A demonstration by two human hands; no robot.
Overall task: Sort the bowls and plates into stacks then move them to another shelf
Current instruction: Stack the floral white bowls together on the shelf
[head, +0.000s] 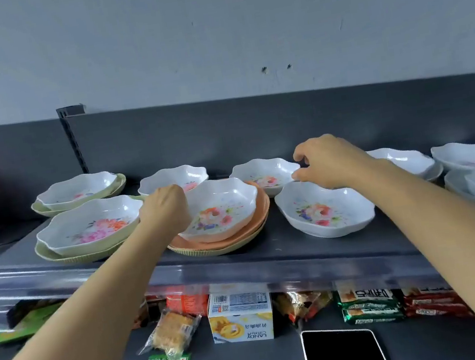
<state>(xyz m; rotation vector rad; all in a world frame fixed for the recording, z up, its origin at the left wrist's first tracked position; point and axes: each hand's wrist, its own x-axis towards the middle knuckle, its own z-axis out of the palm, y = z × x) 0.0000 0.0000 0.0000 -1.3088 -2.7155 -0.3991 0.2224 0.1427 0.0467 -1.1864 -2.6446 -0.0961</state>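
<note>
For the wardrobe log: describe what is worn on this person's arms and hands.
Nothing is worn that shows. The left hand and right hand are bare, with no gloves, and no rings, watch or bracelet can be seen. Both forearms are uncovered from wrist to the frame edge; no sleeve enters the view. No markings or tattoos are visible.

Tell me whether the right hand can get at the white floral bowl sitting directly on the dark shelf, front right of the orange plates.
Probably yes. The right hand hovers at the far rim of that white floral bowl, nothing sits inside it, and no other dish covers it, so a grip on the rim looks open.
</note>
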